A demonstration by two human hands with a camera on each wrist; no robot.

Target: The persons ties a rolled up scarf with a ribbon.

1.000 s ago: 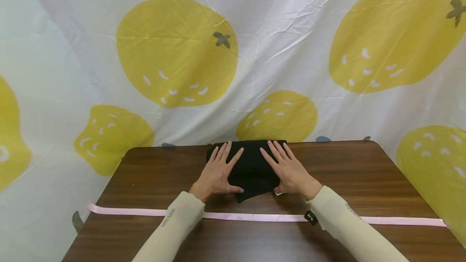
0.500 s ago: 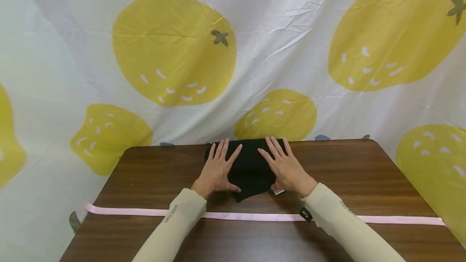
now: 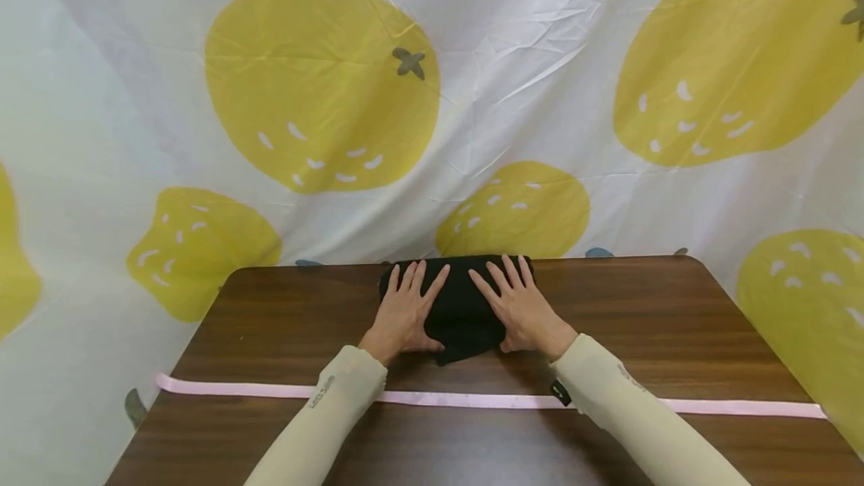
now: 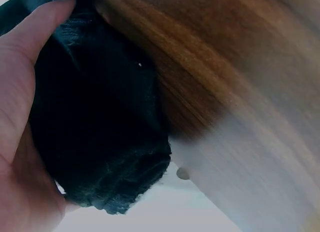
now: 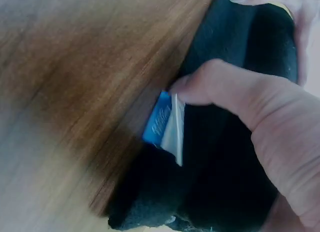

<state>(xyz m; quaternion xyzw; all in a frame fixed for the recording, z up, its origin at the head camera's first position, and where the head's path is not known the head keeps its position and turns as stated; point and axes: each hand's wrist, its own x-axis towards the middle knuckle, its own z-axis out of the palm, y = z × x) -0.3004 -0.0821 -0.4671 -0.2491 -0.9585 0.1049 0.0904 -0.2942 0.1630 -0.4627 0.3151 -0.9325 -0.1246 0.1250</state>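
Note:
A folded black cloth (image 3: 464,306) lies at the far edge of the table, in the middle. My left hand (image 3: 405,315) rests on its left side with the fingers spread and straight, the thumb by the cloth's near corner. On the right side my right hand (image 3: 529,313) presses with spread fingers, its thumb near the front edge. In the right wrist view a blue and white label (image 5: 161,121) sticks out from the cloth's edge, right at the thumb's tip. Seen from the left wrist, the dark cloth (image 4: 100,117) bulges beside the palm, its lower edge frayed.
The brown wooden table (image 3: 634,321) has rounded far corners. A pink strip (image 3: 472,400) runs across it from side to side, under both forearms. Right behind the table hangs a white curtain (image 3: 364,231) with large yellow fruit prints.
My right hand has slid a little to the left over the cloth, nearer the left hand. The white label seen before beside the right thumb is now hidden in the head view.

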